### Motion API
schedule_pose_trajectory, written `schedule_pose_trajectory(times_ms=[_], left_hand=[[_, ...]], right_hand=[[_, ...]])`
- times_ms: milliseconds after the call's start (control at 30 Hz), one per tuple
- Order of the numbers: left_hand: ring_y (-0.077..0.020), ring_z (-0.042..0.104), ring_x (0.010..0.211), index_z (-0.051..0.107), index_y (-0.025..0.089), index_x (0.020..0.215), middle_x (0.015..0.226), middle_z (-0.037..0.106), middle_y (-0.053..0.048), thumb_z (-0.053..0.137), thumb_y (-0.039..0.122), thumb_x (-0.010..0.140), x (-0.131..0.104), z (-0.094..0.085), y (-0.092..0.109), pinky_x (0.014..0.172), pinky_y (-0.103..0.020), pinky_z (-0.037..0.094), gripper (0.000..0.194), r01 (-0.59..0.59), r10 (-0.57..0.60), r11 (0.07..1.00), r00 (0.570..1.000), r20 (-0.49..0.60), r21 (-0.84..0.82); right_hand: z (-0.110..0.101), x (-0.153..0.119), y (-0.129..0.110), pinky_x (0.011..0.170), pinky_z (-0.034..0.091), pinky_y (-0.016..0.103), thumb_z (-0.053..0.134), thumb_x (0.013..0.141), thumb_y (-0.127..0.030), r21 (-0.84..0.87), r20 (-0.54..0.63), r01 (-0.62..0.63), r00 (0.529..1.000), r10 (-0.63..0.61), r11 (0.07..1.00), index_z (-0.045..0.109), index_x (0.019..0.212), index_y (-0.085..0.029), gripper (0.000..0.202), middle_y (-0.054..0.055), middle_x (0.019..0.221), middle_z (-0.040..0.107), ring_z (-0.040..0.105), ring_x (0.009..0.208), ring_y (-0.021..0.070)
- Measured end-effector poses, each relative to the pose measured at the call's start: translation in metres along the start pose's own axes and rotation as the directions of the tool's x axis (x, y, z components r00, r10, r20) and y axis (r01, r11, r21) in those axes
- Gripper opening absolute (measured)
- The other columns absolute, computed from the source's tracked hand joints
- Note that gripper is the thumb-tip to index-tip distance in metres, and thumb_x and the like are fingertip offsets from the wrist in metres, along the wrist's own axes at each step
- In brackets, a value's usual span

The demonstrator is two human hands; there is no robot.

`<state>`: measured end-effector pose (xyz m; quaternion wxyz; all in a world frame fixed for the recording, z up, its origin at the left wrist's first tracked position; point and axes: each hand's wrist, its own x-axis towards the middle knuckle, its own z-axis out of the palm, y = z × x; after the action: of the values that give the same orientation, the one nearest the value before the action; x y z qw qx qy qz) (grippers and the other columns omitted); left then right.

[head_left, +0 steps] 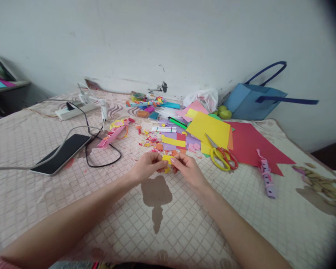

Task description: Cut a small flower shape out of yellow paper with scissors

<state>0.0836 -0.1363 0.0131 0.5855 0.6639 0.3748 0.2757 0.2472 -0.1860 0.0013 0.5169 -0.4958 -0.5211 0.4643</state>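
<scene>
A small yellow paper piece (167, 159) is held between my two hands near the middle of the table. My left hand (151, 164) pinches its left side, thumb on top. On the right side, my right hand (186, 166) pinches it in the same way. Part of the yellow paper shows below the fingertips. Just beyond the hands lie a yellow strip (173, 141), purple paper and small coloured scraps (151, 142). Scissors (220, 155) with yellow and red handles rest to the right, their blades over a yellow sheet (208, 129).
A black power bank-like slab (63, 153) and cables lie left, near a power strip (77, 111). Red paper (254, 144), a purple paper roll (266, 177) and peanuts (322, 183) are at right. A blue bag (252, 101) stands against the wall.
</scene>
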Motion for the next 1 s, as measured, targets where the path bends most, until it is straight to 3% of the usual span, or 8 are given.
schedule_pose_trajectory(times_ms=[167, 333, 533, 733, 1000], left_hand=[[-0.0109, 0.058, 0.060, 0.055, 0.014, 0.069, 0.064, 0.061, -0.002, 0.061, 0.037, 0.075, 0.0011, 0.0014, -0.0019, 0.061, -0.025, 0.048, 0.025, 0.009, -0.009, 0.996, 1.000, -0.003, -0.090], [-0.0099, 0.057, 0.059, 0.056, 0.013, 0.070, 0.063, 0.059, -0.001, 0.063, 0.037, 0.074, 0.0014, 0.0009, -0.0021, 0.060, -0.023, 0.048, 0.026, 0.001, -0.003, 0.993, 1.000, -0.018, -0.119], [-0.0103, 0.057, 0.055, 0.057, 0.013, 0.067, 0.060, 0.060, -0.001, 0.063, 0.037, 0.073, 0.0020, -0.0006, -0.0039, 0.054, -0.022, 0.046, 0.025, -0.004, 0.004, 1.000, 1.000, 0.031, -0.025], [-0.0121, 0.059, 0.057, 0.059, 0.013, 0.070, 0.063, 0.063, -0.003, 0.065, 0.040, 0.072, 0.0034, 0.0001, -0.0082, 0.054, -0.023, 0.047, 0.028, -0.013, 0.012, 1.000, 1.000, 0.021, 0.024], [-0.0107, 0.056, 0.053, 0.059, 0.013, 0.062, 0.057, 0.062, -0.002, 0.068, 0.036, 0.070, 0.0000, -0.0025, -0.0001, 0.048, -0.020, 0.040, 0.025, -0.012, 0.009, 0.995, 0.999, 0.035, 0.095]], right_hand=[[-0.0002, 0.0001, 0.0019, 0.052, 0.039, 0.025, 0.060, 0.079, -0.045, -0.010, -0.007, -0.002, 1.000, 0.002, 1.000, 0.053, 0.067, -0.020, 0.029, -0.004, 0.060, 0.051, 0.047, 0.052, 0.0103], [0.0005, -0.0010, 0.0017, 0.052, 0.038, 0.024, 0.063, 0.077, -0.041, -0.012, 0.051, -0.018, 0.999, 0.018, 1.000, 0.050, 0.064, -0.020, 0.028, -0.004, 0.058, 0.050, 0.047, 0.052, 0.0099], [0.0006, -0.0008, 0.0005, 0.052, 0.041, 0.025, 0.059, 0.079, -0.048, 0.017, 0.053, -0.045, 0.998, 0.044, 0.999, 0.055, 0.069, -0.019, 0.030, -0.003, 0.061, 0.054, 0.050, 0.053, 0.0104], [0.0010, -0.0003, 0.0004, 0.052, 0.040, 0.024, 0.063, 0.077, -0.044, -0.002, -0.011, 0.016, 1.000, -0.016, 1.000, 0.056, 0.066, -0.020, 0.028, -0.003, 0.061, 0.051, 0.047, 0.054, 0.0103], [0.0044, -0.0021, -0.0006, 0.052, 0.039, 0.025, 0.063, 0.077, -0.041, 0.028, 0.008, -0.012, 1.000, 0.012, 1.000, 0.056, 0.066, -0.019, 0.025, -0.003, 0.060, 0.054, 0.048, 0.053, 0.0104]])
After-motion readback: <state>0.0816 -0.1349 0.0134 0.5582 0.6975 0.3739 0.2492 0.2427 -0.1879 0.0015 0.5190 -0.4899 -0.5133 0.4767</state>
